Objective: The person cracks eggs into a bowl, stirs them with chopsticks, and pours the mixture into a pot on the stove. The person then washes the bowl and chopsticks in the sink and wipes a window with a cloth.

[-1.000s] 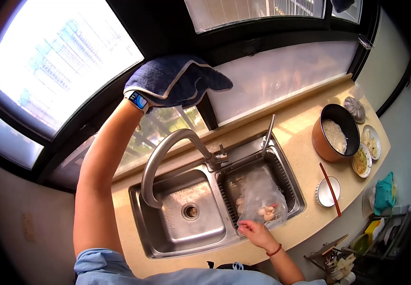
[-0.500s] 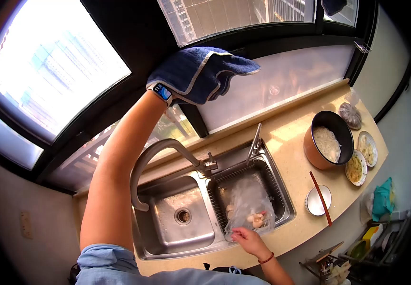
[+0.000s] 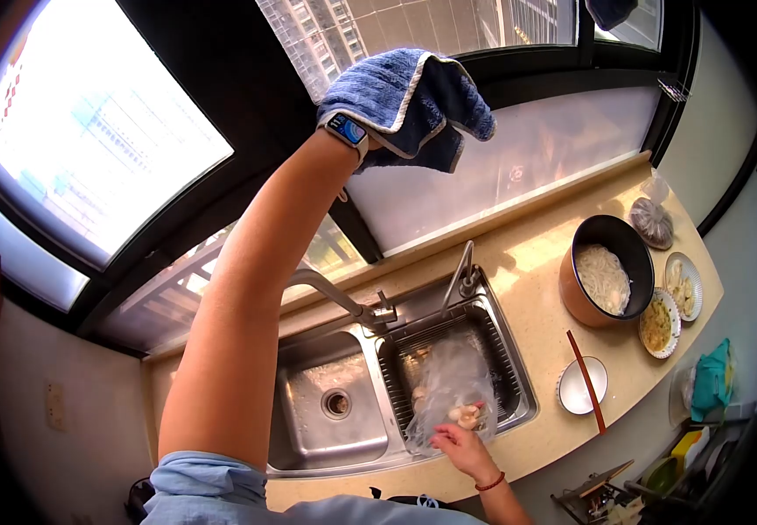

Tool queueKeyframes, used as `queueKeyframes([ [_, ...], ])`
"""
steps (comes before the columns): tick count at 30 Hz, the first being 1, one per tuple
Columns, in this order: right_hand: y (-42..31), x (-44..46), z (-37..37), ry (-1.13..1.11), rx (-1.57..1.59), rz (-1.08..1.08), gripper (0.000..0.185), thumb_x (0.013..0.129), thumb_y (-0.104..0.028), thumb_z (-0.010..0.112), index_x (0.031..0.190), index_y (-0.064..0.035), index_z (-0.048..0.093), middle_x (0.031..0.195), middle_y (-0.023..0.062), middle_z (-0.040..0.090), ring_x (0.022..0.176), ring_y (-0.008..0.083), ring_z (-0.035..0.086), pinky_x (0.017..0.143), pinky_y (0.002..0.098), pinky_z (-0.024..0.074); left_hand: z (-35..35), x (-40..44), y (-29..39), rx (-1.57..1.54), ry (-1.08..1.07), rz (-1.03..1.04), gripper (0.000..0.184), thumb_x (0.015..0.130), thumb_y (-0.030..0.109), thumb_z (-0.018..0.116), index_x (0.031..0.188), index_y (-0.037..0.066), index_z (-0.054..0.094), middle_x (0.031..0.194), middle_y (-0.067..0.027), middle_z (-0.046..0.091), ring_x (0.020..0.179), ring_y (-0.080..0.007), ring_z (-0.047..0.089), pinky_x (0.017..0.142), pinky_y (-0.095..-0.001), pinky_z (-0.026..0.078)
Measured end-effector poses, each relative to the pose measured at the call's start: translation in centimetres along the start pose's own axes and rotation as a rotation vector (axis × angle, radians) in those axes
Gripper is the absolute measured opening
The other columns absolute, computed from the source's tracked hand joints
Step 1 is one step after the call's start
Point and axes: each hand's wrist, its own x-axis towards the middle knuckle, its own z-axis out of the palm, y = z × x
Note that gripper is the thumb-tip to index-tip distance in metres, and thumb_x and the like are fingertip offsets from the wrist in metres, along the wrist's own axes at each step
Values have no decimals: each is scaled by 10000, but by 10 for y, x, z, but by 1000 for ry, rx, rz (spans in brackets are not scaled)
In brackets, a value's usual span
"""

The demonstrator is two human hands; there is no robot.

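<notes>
A blue towel (image 3: pixel 400 101) with a pale border covers my left hand, raised high near the dark window frame. My fingers are hidden under the cloth; it drapes over the hand and hangs down to the right. A watch (image 3: pixel 346 129) is on that wrist. Low down, my right hand (image 3: pixel 466 452) lies at the front rim of the sink, fingers loosely bent and partly stretched out. Its fingertips touch or overlap the edge of a clear plastic bag (image 3: pixel 455 381). Pale, roundish pieces of food (image 3: pixel 466 416) show in the bag, inside the black drain basket (image 3: pixel 511 385).
Left of the basket is a steel basin (image 3: pixel 317 437), with a curved faucet (image 3: pixel 334 296) behind. On the counter stand a pot (image 3: pixel 578 284) of white noodles, a white bowl (image 3: pixel 581 398) with chopsticks (image 3: pixel 586 376) across it, two plates of food (image 3: pixel 658 325) and a knotted bag (image 3: pixel 652 223).
My left arm has swung up and to the right with the towel. My right hand has barely moved beside the plastic bag, and the view has shifted slightly.
</notes>
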Motion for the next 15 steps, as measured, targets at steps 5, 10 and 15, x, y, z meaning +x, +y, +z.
queueKeyframes([
  [5,-10,-7,2,-7,29,-30,338,896,-224,677,1138,10,646,907,126,722,803,165,688,740,292,536,3,-26,-23,-215,17,140,344,805,217,720,1143,166,684,1038,-136,693,926,-300,663,820,-354,531],
  [10,0,-8,-2,-109,-47,9,307,951,-116,612,1203,58,587,1004,98,700,910,147,681,792,260,542,-60,-97,-37,-464,-84,-71,329,769,168,719,1097,184,706,1016,-114,701,881,-264,683,812,-336,545],
  [15,3,-9,-8,-112,-68,16,324,956,-131,607,1215,62,575,1003,106,702,926,152,681,797,260,542,-76,-99,-31,-274,-203,-186,329,724,183,750,1051,173,716,986,-116,704,858,-268,687,805,-327,551],
])
